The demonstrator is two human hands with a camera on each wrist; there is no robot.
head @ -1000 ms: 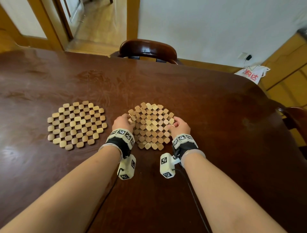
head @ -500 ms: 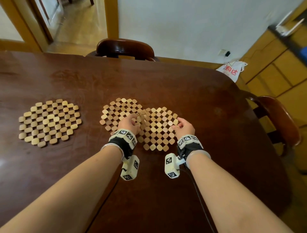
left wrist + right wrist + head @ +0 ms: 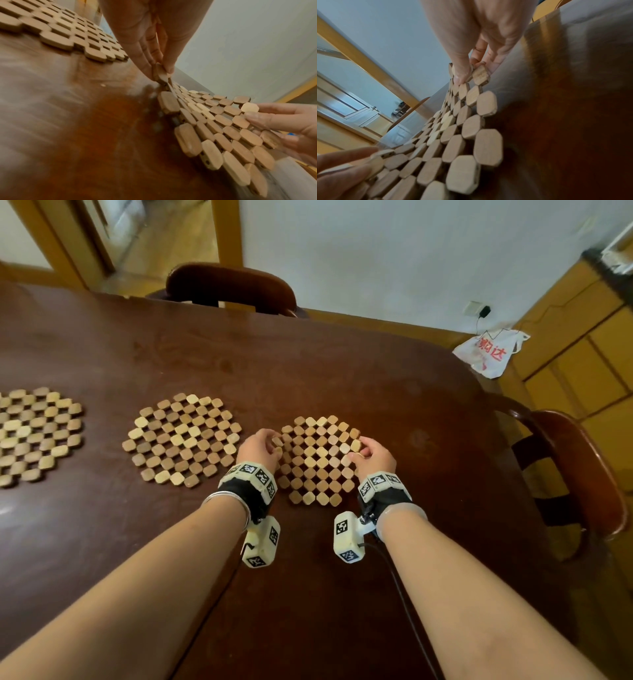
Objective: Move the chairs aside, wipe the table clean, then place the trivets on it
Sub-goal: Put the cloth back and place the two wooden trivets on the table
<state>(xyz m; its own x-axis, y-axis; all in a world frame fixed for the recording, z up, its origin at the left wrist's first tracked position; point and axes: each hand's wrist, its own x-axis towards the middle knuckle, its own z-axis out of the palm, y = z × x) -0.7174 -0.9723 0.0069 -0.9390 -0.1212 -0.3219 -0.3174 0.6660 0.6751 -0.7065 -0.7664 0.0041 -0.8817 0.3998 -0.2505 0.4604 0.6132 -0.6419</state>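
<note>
A round trivet of small wooden blocks is being held at its two sides over the dark brown worktop. Its left edge is being pinched by the left hand, with thumb and fingers closed on one of the edge blocks and that edge being lifted slightly off the surface, as is being shown in the left wrist view. Its right edge is being pinched by the right hand, the thumb being pressed on top of a block and the fingers being curled beneath it. The near part of this trivet is being rested on the worktop; whether the far part is touching cannot be told.

A second trivet is being left flat on the worktop just beside the left hand, apart from the held one. A third trivet is being left flat further to the left, partly cut by the frame edge. The three are being lined up in a row across the worktop.

A dark wooden chair back is being seen at the far edge of the worktop, and another chair is being seen at the right side. A white plastic bag with red lettering is being seen beyond the far right corner, near the yellow cabinet.
</note>
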